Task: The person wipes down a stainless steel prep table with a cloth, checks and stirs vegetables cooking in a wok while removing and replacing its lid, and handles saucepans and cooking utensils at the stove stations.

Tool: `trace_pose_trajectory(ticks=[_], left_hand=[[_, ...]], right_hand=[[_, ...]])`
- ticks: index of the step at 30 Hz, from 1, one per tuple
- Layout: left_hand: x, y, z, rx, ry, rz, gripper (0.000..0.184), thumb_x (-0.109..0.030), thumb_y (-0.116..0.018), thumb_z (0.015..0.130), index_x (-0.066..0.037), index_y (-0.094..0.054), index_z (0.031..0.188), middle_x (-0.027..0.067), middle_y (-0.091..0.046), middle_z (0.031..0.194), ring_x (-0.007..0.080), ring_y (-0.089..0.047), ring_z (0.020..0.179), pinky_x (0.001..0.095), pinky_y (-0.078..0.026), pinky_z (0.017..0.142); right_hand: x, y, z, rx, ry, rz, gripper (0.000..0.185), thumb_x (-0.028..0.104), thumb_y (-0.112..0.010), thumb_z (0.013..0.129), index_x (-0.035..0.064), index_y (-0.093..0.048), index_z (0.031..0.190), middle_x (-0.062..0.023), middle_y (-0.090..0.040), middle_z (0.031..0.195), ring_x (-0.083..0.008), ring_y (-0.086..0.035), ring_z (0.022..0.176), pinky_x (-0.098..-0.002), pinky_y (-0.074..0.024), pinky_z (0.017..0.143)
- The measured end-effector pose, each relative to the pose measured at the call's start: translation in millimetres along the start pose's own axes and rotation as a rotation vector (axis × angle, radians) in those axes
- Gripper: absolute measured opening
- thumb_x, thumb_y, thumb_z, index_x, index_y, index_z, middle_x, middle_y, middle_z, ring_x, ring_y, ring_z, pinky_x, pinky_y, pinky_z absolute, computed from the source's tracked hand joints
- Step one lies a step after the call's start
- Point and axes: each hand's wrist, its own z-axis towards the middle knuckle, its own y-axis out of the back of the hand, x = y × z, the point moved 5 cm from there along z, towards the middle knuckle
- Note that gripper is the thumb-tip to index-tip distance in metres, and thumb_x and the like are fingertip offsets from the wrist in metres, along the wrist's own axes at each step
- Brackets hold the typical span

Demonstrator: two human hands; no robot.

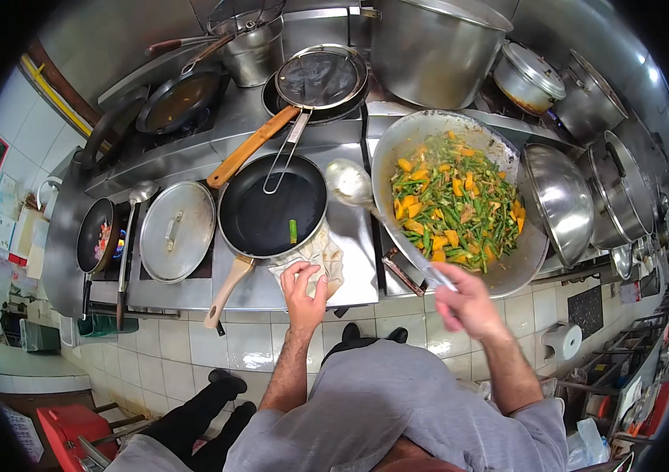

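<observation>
My right hand (468,303) is closed around the handle of a long metal ladle (349,182). The ladle's bowl is over the steel counter, left of the big wok. In that wide wok (536,248) lie cut green beans (460,200) with orange chunks that look like pumpkin. My left hand (303,297) has its fingers apart at the near edge of a crumpled cloth (333,263); whether it touches the cloth I cannot tell. Beside the cloth sits a black frying pan (268,212) with a small green bean piece in it.
A wooden-handled strainer (320,77) reaches over the frying pan. Left are a round lid (177,232) and a small pan (97,244) over a blue flame. A large stockpot (437,55) stands behind, a steel bowl (558,203) at right. Another person's legs (209,417) are close on the left.
</observation>
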Motion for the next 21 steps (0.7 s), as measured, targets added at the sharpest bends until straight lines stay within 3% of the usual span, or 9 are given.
trace_pose_trajectory(ticks=[3, 14, 21], left_hand=[[9.5, 3.6, -1.0, 0.001, 0.026, -0.001, 0.024, -0.005, -0.065, 0.073, -0.004, -0.059, 0.096, 0.0115, -0.05, 0.104, 0.0271, -0.047, 0.1, 0.0375, -0.037, 0.088], [30.5, 9.4, -20.9, 0.098, 0.077, -0.006, 0.025, -0.006, -0.065, 0.074, -0.004, -0.059, 0.098, 0.0128, -0.049, 0.105, 0.0277, -0.047, 0.101, 0.0368, -0.038, 0.088], [24.1, -18.4, -26.7, 0.25, 0.059, -0.078, 0.03, -0.009, -0.063, 0.076, -0.004, -0.058, 0.106, 0.0136, -0.048, 0.107, 0.0281, -0.045, 0.104, 0.0377, -0.036, 0.091]], right_hand=[[-35.0, -38.8, 30.2, 0.062, 0.008, 0.043, 0.046, 0.008, -0.048, 0.088, 0.0048, -0.033, 0.132, -0.0004, -0.044, 0.055, -0.0089, -0.037, 0.037, -0.025, -0.0305, 0.032], [-130.5, -78.8, 128.8, -0.269, 0.288, -0.012, 0.039, 0.012, -0.042, 0.092, 0.0087, -0.033, 0.129, -0.0007, -0.047, 0.063, -0.0091, -0.042, 0.047, -0.0248, -0.0364, 0.041], [-164.7, -84.6, 157.8, -0.182, 0.223, 0.309, 0.039, 0.013, -0.039, 0.093, 0.0056, -0.028, 0.129, -0.0036, -0.046, 0.06, -0.0118, -0.039, 0.035, -0.0271, -0.0336, 0.03]])
